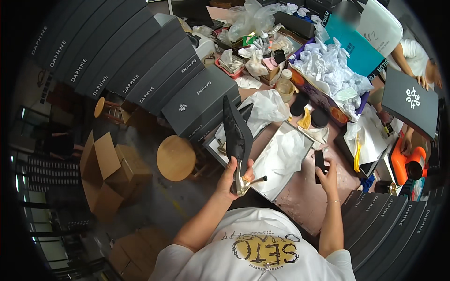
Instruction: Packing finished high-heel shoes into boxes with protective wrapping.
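Left hand (234, 174) grips a black pointed shoe (236, 136) by its heel end; right hand (326, 174) pinches a small black card (319, 160), beside an open shoebox (281, 161).

Shoe stockroom — stacked shoe boxes (140, 65), tissue paper (328, 65)

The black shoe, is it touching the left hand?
Touching. The head view shows the left hand wrapped around the black shoe near its heel, holding it upright.
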Demonstrator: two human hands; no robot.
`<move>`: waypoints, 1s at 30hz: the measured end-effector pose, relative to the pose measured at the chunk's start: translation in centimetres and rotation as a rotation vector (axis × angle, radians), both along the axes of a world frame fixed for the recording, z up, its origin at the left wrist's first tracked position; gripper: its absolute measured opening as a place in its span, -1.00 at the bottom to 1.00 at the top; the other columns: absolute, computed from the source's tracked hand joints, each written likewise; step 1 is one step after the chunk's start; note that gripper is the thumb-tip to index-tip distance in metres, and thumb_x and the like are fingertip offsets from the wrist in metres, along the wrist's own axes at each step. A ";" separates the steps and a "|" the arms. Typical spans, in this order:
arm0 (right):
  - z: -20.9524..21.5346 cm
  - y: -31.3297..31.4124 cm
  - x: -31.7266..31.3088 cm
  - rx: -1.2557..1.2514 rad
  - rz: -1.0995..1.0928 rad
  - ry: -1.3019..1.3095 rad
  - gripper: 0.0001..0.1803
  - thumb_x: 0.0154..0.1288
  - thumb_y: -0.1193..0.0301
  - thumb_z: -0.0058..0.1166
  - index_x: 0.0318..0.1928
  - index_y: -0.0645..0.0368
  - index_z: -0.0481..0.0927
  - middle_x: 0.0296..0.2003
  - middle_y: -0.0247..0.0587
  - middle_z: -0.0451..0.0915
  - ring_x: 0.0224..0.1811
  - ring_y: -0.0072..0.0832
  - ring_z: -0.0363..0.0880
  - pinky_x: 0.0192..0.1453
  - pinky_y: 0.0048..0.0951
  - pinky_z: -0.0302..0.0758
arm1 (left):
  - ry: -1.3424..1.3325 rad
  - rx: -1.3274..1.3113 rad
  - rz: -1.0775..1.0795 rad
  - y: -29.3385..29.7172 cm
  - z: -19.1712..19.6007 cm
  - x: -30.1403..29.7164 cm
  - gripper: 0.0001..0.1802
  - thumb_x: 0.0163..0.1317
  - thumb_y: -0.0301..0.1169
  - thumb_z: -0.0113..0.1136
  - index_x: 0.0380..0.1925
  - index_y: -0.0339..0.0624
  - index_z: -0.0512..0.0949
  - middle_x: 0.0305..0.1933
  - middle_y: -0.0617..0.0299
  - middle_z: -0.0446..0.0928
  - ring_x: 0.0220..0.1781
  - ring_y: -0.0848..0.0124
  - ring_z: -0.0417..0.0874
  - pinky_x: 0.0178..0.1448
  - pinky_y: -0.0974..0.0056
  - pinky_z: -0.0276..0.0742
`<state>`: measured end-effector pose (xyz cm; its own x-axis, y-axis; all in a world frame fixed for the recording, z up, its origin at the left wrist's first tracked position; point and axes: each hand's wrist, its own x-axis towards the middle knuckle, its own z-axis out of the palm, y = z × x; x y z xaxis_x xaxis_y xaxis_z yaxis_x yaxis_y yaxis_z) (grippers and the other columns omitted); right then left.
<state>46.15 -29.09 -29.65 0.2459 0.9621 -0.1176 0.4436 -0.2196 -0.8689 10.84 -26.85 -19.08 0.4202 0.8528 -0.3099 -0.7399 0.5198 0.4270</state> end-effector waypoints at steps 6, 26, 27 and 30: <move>19.0 -0.3 -15.2 0.505 0.411 -0.110 -0.44 0.10 0.40 0.22 0.16 0.18 0.46 -0.11 -0.05 0.45 -0.16 -0.24 0.54 -0.16 -0.37 0.52 | 0.173 -0.137 0.130 1.2 -0.1 1.8 -0.43 0.10 0.11 0.27 -0.19 -0.17 0.48 -0.53 0.27 0.46 -0.44 0.47 0.49 -0.38 0.42 0.45; 13.9 -4.0 -23.5 0.315 0.395 -0.283 -0.50 -0.02 0.56 0.19 0.04 0.16 0.54 -0.38 -0.26 0.45 -0.44 -0.35 0.53 -0.43 -0.38 0.49 | -0.172 0.059 -0.077 8.2 2.7 -3.2 -0.70 0.21 -0.11 0.11 -0.30 -0.06 0.36 -0.55 0.36 0.32 -0.49 0.55 0.36 -0.36 0.45 0.33; 15.4 -3.1 -23.4 0.467 0.366 -0.275 -0.49 -0.03 0.56 0.20 0.04 0.16 0.54 -0.37 -0.25 0.45 -0.44 -0.35 0.52 -0.42 -0.38 0.49 | -0.148 0.070 -0.094 8.3 3.1 -2.9 -0.70 0.21 -0.11 0.11 -0.30 -0.06 0.36 -0.54 0.36 0.33 -0.49 0.54 0.36 -0.35 0.45 0.34; 19.7 1.0 -25.7 0.711 0.338 -0.252 -0.50 -0.03 0.60 0.20 0.03 0.15 0.56 -0.33 -0.21 0.46 -0.41 -0.33 0.49 -0.36 -0.38 0.47 | -0.028 -0.062 -0.134 6.5 4.8 -2.4 -0.67 0.20 -0.08 0.12 -0.28 -0.06 0.35 -0.56 0.36 0.33 -0.50 0.52 0.35 -0.35 0.45 0.32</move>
<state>20.45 -28.12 -9.97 -0.1323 0.8127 0.5674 0.5873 0.5254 -0.6156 8.47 -20.35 -14.31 0.5381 0.7684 -0.3463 -0.6736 0.6391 0.3713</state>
